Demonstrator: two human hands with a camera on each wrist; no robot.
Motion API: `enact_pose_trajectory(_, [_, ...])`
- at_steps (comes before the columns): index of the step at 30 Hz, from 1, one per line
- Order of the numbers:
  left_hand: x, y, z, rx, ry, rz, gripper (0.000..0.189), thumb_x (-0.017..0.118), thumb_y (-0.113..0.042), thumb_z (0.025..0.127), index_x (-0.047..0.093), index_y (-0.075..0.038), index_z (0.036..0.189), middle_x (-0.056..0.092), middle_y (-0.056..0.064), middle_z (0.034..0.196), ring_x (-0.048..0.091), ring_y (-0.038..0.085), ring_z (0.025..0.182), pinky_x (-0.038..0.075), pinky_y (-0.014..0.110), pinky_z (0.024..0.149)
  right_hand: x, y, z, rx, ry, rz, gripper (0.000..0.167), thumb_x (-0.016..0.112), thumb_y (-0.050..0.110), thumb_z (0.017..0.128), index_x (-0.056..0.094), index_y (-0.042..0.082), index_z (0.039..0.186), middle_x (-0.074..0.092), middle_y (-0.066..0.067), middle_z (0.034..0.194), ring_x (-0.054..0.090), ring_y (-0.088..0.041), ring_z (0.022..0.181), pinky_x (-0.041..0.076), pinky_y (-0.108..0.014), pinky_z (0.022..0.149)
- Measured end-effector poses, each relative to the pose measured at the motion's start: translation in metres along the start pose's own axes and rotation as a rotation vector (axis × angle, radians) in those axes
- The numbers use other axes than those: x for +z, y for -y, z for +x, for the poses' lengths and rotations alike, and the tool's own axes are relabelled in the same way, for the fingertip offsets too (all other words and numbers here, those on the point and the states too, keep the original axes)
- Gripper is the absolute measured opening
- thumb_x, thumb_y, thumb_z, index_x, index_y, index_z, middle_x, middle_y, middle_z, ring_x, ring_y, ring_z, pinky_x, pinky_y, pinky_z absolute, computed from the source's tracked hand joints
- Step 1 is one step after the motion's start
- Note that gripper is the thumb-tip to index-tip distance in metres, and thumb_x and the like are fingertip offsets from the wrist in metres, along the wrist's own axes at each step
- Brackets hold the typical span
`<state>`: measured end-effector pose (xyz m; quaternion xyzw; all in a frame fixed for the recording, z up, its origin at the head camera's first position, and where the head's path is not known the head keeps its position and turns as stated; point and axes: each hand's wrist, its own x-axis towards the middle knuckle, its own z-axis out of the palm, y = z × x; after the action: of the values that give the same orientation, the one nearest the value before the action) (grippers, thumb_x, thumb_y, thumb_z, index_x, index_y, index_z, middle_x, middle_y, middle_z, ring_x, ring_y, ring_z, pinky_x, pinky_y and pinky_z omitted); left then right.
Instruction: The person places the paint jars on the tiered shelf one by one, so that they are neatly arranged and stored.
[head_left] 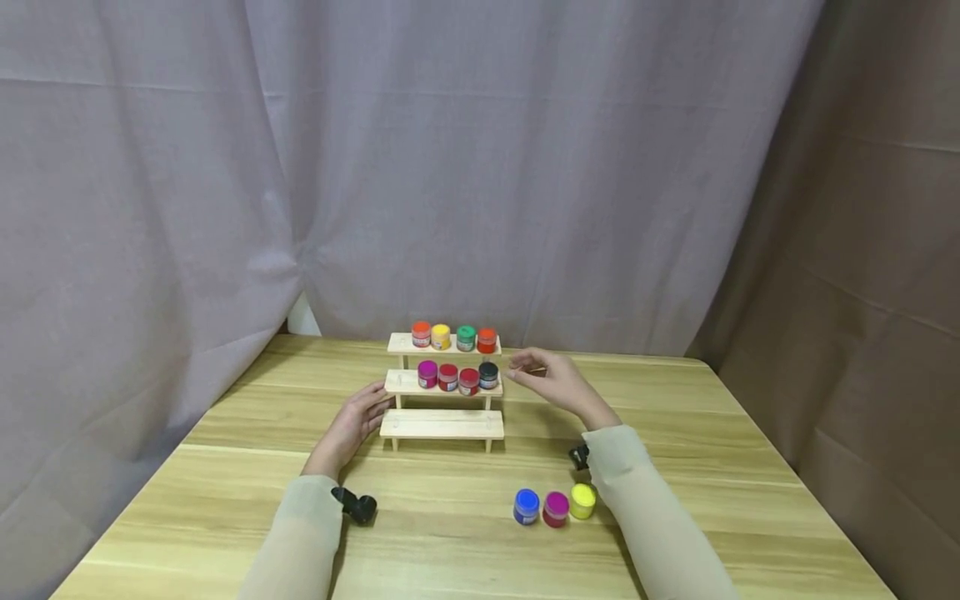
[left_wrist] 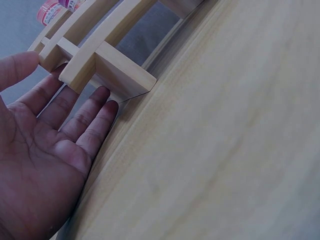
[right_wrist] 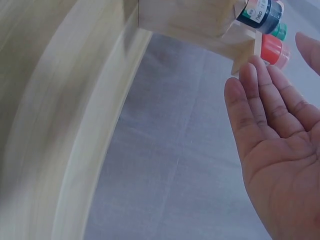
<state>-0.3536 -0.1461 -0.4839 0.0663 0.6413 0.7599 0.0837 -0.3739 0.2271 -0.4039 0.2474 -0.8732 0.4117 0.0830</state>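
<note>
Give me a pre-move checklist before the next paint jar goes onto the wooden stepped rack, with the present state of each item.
1. Bottom step free of jars: ok.
2. Left hand steadying the wooden rack, fingers straight against its end: ok.
3. Right hand holding nothing, open palm: ok.
4. Blue jar, magenta jar, yellow jar upright on the table by the right sleeve: ok.
5. Lids screwed tight: cannot tell.

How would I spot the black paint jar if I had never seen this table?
Find the three-step wooden rack at the back of the wooden table. On its middle step stand four small jars; the black-lidded paint jar is the one at the right end, nearest the person's open right hand. Its neighbours there have red or magenta lids.
</note>
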Motion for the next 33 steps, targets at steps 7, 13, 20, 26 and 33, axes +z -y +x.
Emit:
enact_pose_trajectory(7, [0.000,-0.002,-0.001,0.015,0.008,0.010,0.059,0.044,-0.026,0.105,0.030,0.003,0.154,0.036,0.025,0.155,0.038,0.036,0.142,0.035,0.038,0.114,-0.011,-0.005,-0.009,-0.021,0.030,-0.006,0.033,0.071,0.035,0.094,0.070,0.012,0.119,0.072,0.001,0.107,0.067,-0.017,0.099,0.055,-0.039,0.090])
enact_pose_trajectory(13, [0.001,-0.002,0.000,0.015,0.005,0.004,0.060,0.045,-0.026,0.104,0.030,0.004,0.154,0.037,0.025,0.155,0.038,0.037,0.142,0.035,0.040,0.114,-0.021,-0.010,-0.020,-0.020,0.076,-0.034,0.035,0.070,0.036,0.095,0.070,0.009,0.118,0.072,0.002,0.106,0.067,-0.016,0.098,0.056,-0.039,0.089])
enact_pose_trajectory(20, [0.000,-0.001,-0.001,0.014,0.012,0.028,0.060,0.044,-0.027,0.105,0.029,0.004,0.154,0.036,0.026,0.155,0.037,0.038,0.142,0.034,0.040,0.115,-0.029,-0.018,-0.041,-0.058,0.200,-0.068,0.030,0.070,0.034,0.096,0.072,0.012,0.116,0.073,0.007,0.104,0.068,-0.013,0.096,0.056,-0.033,0.086])
enact_pose_trajectory(26, [0.000,-0.001,-0.002,0.020,0.008,0.005,0.059,0.043,-0.024,0.105,0.029,0.004,0.154,0.036,0.025,0.155,0.036,0.038,0.143,0.034,0.041,0.115,-0.033,-0.022,-0.065,-0.059,0.338,0.002,0.030,0.069,0.031,0.096,0.071,0.011,0.118,0.073,0.002,0.110,0.067,-0.016,0.104,0.053,-0.035,0.094])
enact_pose_trajectory(33, [0.000,-0.001,-0.002,0.009,0.012,0.005,0.059,0.043,-0.025,0.105,0.029,0.003,0.155,0.035,0.025,0.156,0.036,0.037,0.143,0.032,0.042,0.116,-0.035,-0.023,-0.098,-0.010,0.568,0.146,0.038,0.069,0.023,0.096,0.065,0.002,0.127,0.070,-0.012,0.120,0.065,-0.026,0.111,0.052,-0.032,0.097])
